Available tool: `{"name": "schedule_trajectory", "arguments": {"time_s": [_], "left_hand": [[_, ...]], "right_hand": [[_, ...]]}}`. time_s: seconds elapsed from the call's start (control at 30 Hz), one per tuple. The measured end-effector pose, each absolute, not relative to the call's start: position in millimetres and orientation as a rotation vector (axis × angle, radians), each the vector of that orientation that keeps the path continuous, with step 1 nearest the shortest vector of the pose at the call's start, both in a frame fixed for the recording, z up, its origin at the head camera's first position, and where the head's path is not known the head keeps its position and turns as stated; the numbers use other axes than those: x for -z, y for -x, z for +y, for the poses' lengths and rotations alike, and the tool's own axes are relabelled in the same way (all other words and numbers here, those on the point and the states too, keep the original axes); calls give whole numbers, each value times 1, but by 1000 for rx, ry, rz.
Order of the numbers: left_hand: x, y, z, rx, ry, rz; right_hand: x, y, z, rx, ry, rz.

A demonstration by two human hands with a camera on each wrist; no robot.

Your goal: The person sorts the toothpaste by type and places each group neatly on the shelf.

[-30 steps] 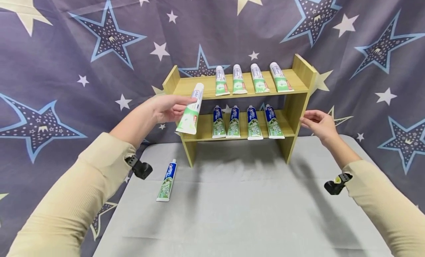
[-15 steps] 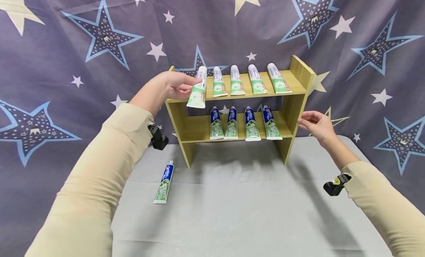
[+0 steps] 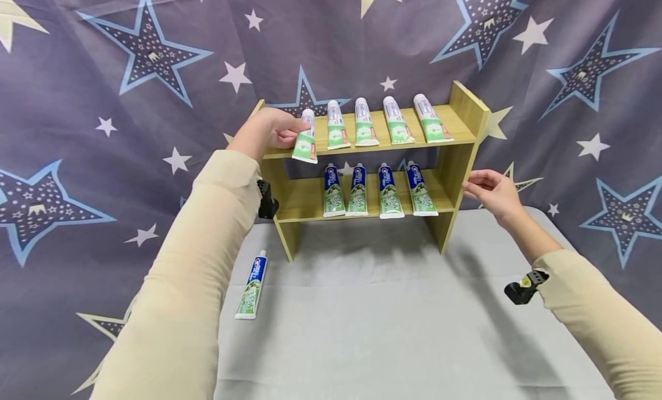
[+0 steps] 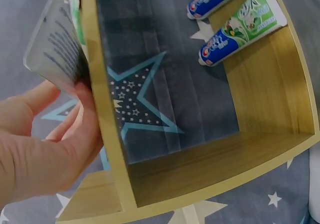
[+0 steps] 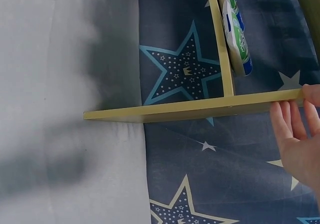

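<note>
At the left end of the upper shelf, my left hand [image 3: 274,130] pinches a white and green toothpaste tube [image 3: 306,144] between thumb and fingers. The tube's cap points to the back and its flat end reaches past the shelf's front edge. In the left wrist view the tube [image 4: 55,44] shows its pale printed underside; whether it touches the board cannot be told. My right hand [image 3: 493,194] holds the right side panel of the wooden shelf [image 3: 469,124], its thumb at the panel's edge and its fingertips against the outer face [image 5: 297,129].
Several white and green tubes [image 3: 364,124] lie in a row on the upper board. Several blue and green tubes [image 3: 358,192] lie on the lower one. Another blue and green tube [image 3: 252,286] lies on the grey tablecloth [image 3: 351,325], left of the shelf. A star-patterned curtain [image 3: 331,32] hangs behind.
My left hand has carried the white and green tube up and back, from in front of the shelf to the upper board's left end. My right hand stays at the side panel.
</note>
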State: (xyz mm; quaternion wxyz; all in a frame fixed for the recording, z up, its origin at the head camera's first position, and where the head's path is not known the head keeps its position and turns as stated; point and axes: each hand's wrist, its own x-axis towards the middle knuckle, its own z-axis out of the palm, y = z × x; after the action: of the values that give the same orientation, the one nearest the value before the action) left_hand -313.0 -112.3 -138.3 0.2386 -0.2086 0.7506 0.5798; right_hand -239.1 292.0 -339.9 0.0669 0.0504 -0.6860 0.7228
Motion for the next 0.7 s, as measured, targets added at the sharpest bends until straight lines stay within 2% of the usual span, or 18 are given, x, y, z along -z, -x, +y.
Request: {"name": "schedule_trajectory", "arguments": {"time_s": [0.17, 0.33, 0.5, 0.6, 0.7], "left_hand": [[149, 314, -111, -1513, 598, 2513], [159, 316, -110, -1118, 537, 2954], [160, 315, -103, -713, 461, 3141], [162, 318, -100, -655, 415, 3173], [162, 314, -99, -793, 407, 3147]], "right_hand": [[340, 240, 290, -2125, -130, -2114], [340, 242, 290, -2114, -119, -2124], [341, 243, 292, -2122, -111, -2117], [342, 243, 293, -2119, -105, -2118], [342, 243, 293, -2113, -107, -2120]]}}
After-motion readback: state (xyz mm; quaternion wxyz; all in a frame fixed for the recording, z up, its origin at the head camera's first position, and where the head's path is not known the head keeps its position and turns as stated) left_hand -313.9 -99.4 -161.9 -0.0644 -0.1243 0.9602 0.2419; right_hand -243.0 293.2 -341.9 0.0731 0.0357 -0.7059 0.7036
